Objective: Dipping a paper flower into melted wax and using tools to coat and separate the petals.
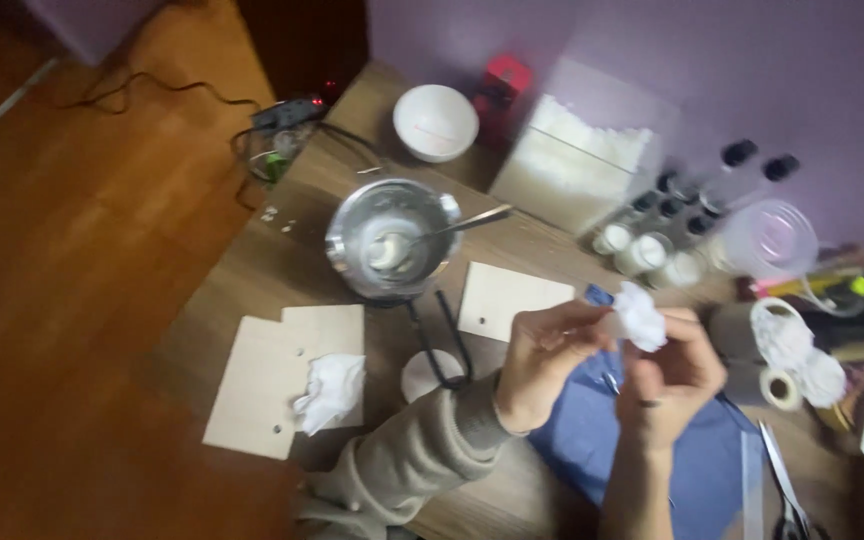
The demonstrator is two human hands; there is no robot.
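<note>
White crumpled tissue point(641, 315) is pinched between left hand point(542, 365) and right hand point(670, 380) fingertips.

Left arm: grey-beige knit sleeve point(407, 450); right forearm bare.

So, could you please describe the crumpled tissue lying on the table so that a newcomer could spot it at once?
Start at the metal pot with the spoon in the middle of the wooden table. Towards the table's near left edge lie two pale wooden boards. The crumpled tissue rests on them, the only white wad lying loose there, not held in the hands.
</note>
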